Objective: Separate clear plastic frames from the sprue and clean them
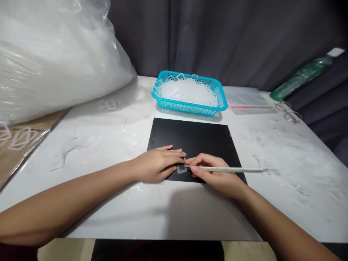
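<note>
White table (122, 210): carries the black mat (190, 136), used as reference. Blue basket (187, 105) of small white pieces just beyond the mat's far edge.

Left hand (156, 165): palm down across the mat's left edge, fingers stretched and slightly spread, nothing pinched; fingertips rest on or against the clear frame from its left.

Right hand (214, 172): over the mat's near right part, thumb and fingers closed on a slim pale tool (231, 169). Its shaft lies crosswise, tail past the mat's right edge, dark tip pointing left.

Clear frame (181, 169): on the mat, close to its near edge, left of mid-width. Long axis appears to run near-to-far, roughly square to the tool. Lies directly left of the right-hand grip; left hand nearer, touching. Tip at frame's right side; actual contact cannot be told.
</note>
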Demonstrator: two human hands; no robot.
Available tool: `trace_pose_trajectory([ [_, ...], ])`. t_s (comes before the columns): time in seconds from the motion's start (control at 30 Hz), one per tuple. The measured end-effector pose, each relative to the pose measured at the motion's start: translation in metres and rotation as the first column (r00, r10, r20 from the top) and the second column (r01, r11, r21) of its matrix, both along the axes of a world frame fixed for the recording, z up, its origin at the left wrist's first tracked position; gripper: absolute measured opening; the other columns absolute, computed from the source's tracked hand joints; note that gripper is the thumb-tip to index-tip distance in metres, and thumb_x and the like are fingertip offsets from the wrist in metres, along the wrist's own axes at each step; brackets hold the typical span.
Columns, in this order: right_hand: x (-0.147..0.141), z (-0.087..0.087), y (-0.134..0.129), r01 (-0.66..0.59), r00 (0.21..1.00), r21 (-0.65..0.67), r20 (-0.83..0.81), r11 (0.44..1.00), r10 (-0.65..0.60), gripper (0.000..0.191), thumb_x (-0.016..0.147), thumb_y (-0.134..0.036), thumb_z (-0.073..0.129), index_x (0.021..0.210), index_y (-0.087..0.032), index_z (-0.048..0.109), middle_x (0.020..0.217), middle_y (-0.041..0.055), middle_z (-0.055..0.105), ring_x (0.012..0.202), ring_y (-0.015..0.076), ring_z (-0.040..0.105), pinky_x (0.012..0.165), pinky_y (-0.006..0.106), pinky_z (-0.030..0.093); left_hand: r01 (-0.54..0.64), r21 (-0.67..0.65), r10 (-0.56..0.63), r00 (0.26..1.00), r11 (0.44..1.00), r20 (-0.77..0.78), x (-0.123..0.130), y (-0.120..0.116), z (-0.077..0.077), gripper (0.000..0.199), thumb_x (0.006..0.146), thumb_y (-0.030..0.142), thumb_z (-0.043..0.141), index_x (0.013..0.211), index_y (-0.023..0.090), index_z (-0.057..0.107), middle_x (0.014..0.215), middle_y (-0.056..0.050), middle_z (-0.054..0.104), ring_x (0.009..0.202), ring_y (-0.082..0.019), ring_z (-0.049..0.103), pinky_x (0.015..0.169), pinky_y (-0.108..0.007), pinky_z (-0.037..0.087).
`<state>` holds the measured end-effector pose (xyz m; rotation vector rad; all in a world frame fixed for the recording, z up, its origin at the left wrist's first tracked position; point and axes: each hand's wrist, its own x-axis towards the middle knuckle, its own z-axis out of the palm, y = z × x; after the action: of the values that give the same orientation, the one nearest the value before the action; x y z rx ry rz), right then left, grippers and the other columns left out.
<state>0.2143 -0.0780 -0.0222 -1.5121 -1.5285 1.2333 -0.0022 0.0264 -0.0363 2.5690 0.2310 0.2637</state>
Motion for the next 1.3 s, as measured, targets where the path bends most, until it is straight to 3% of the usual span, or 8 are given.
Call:
trace_pose_trajectory([
  [0.1,-0.001,0.001,-0.001,0.022,0.997,-0.07,-0.07,0.997,-0.027,0.023,0.083,-0.039,0.063,0.087,-0.017,0.065,0.083,0.0057,0.07,0.06,0.0133,0.063,0.054,0.025,0.051,0.033,-0.054,-0.031,0.999,0.998,0.031,0.0,0.002,0.005,0.031,0.088,0.013,0.046,0.117,0.02,0.056,0.133,-0.008,0.057,0.131,-0.022,0.045,0.113,-0.049,0.03],
  [0.17,-0.002,0.003,0.001,0.039,0.999,-0.067,-0.029,0.997,-0.041,0.02,0.081,-0.037,0.065,0.083,-0.017,0.065,0.067,0.0013,0.065,0.051,0.0105,0.056,0.047,0.022,0.045,-0.034,-0.054,0.036,0.998,0.998,0.043,-0.001,0.002,0.008,0.024,0.085,0.017,0.051,0.108,0.018,0.057,0.132,-0.009,0.057,0.133,-0.025,0.042,0.113,-0.052,0.027],
  [0.27,-0.007,0.006,0.005,0.039,0.999,-0.074,0.024,0.997,-0.037,0.016,0.076,-0.032,0.07,0.074,-0.017,0.065,0.059,-0.0016,0.061,0.048,0.0083,0.05,0.044,0.019,0.039,-0.165,-0.022,0.165,0.986,0.986,-0.009,0.0,0.002,0.011,0.045,0.078,0.029,0.061,0.121,0.017,0.051,0.141,-0.014,0.047,0.138,-0.033,0.032,0.112,-0.06,0.02],
  [0.37,-0.014,0.006,0.008,0.026,1.0,-0.127,0.017,0.992,-0.024,0.015,0.072,-0.031,0.072,0.071,-0.017,0.068,0.058,-0.0006,0.063,0.048,0.0085,0.05,0.044,0.019,0.037,-0.172,0.039,0.175,0.979,0.984,-0.103,0.0,0.001,0.012,0.079,0.075,0.042,0.064,0.142,0.014,0.032,0.151,-0.017,0.03,0.142,-0.038,0.019,0.112,-0.063,0.011],
  [0.47,-0.02,0.007,0.009,0.039,0.999,-0.148,0.028,0.988,-0.035,0.014,0.072,-0.03,0.072,0.07,-0.016,0.071,0.056,0.0003,0.063,0.048,0.0091,0.049,0.043,0.02,0.036,-0.133,0.09,0.147,0.974,0.987,-0.175,0.0,0.001,0.011,0.091,0.077,0.048,0.06,0.148,0.011,0.018,0.155,-0.018,0.018,0.144,-0.038,0.009,0.114,-0.06,0.006],
  [0.93,-0.024,0.009,0.01,0.036,0.993,-0.141,0.112,0.989,-0.02,0.012,0.073,-0.03,0.07,0.068,-0.019,0.073,0.063,0.0012,0.069,0.058,0.0121,0.058,0.048,0.02,0.039,-0.127,0.124,0.167,0.899,0.984,-0.406,0.008,0.001,0.019,0.096,0.08,0.058,0.049,0.15,0.008,0.006,0.157,-0.016,-0.003,0.143,-0.037,-0.013,0.113,-0.057,-0.004],
  [1.17,-0.021,0.012,0.004,-0.099,0.962,0.051,0.26,0.994,0.083,0.01,0.077,-0.021,0.065,0.07,-0.021,0.072,0.075,-0.0011,0.072,0.069,0.0116,0.063,0.061,0.021,0.043,-0.134,0.088,0.16,0.848,0.987,-0.505,0.015,0.004,0.026,0.101,0.077,0.06,0.05,0.151,0.013,0.0,0.156,-0.014,-0.01,0.142,-0.035,-0.015,0.114,-0.056,-0.005],
  [1.3,-0.015,0.014,0.001,-0.092,0.944,0.004,0.317,0.996,0.086,0.011,0.078,-0.024,0.065,0.071,-0.023,0.073,0.073,-0.0017,0.073,0.066,0.0117,0.063,0.058,0.022,0.043,-0.135,0.067,0.15,0.837,0.989,-0.526,0.017,0.005,0.029,0.101,0.077,0.062,0.05,0.151,0.015,0.0,0.155,-0.014,-0.012,0.142,-0.035,-0.015,0.113,-0.056,-0.005],
])
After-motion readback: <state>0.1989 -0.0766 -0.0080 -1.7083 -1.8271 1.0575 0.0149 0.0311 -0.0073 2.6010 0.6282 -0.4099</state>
